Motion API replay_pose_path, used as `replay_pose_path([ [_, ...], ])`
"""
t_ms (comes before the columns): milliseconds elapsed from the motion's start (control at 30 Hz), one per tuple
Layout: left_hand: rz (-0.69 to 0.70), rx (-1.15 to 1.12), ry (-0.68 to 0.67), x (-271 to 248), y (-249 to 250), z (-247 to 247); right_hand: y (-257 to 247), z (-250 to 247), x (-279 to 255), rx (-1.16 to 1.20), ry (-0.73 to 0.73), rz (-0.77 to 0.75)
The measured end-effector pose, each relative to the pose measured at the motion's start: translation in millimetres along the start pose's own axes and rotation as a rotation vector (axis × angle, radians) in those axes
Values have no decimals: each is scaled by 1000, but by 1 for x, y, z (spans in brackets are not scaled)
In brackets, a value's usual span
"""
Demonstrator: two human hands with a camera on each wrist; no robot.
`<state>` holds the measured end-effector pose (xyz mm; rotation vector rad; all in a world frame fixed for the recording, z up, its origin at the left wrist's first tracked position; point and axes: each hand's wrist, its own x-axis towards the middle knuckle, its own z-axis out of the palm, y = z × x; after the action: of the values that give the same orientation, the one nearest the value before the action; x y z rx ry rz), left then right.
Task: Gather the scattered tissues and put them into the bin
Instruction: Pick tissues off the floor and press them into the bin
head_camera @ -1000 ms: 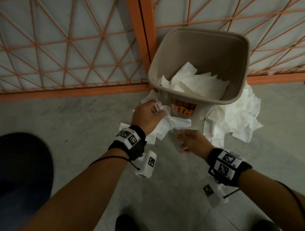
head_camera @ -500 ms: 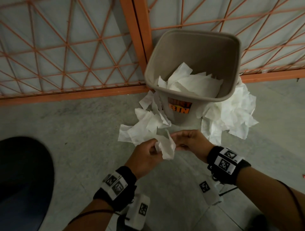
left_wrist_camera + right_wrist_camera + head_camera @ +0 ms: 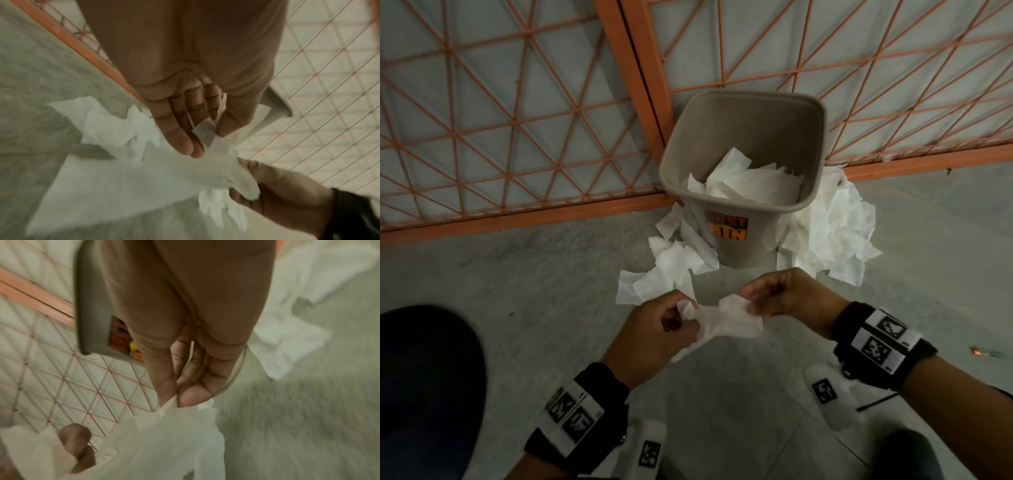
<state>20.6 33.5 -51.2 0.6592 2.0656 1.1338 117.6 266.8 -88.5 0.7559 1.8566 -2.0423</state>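
Note:
A crumpled white tissue (image 3: 726, 318) hangs between my two hands, well in front of the bin. My left hand (image 3: 681, 315) pinches its left end between thumb and fingers (image 3: 185, 129). My right hand (image 3: 753, 305) pinches the right end (image 3: 174, 399). The beige bin (image 3: 743, 109) with an orange label stands against the fence and holds several tissues (image 3: 750, 185). More tissues lie on the floor left of the bin (image 3: 667, 267) and in a bigger heap to its right (image 3: 828, 233).
An orange metal mesh fence (image 3: 524, 113) runs behind the bin, its bottom rail along the grey concrete floor (image 3: 517, 281). A dark rounded shape (image 3: 424, 387) fills the lower left. A small coloured object (image 3: 984, 352) lies on the floor at far right.
My left hand has pulled a tissue back from the pile beside the bin toward me. My right hand has taken hold of its other end, and the view has drawn back.

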Motion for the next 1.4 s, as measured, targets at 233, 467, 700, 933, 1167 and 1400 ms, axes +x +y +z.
replay_pose_path([
  [233,271,-121,67,-1,97,-52,-72,-40,-75,-175,59,-238],
  [467,544,-149,286,53,197,-68,-173,-49,-112,-163,181,-630],
  [700,347,422,199,106,185,-42,-245,-53,-82,-331,305,-762],
  [933,370,284,490,63,145,-50,-226,-43,-24,-843,332,-526],
  [1167,-14,282,497,58,22,-59,-202,-21,-28,-1027,259,-687],
  [1400,-269,393,250,105,-61,-39,-154,25,-57,-673,61,-846],
])
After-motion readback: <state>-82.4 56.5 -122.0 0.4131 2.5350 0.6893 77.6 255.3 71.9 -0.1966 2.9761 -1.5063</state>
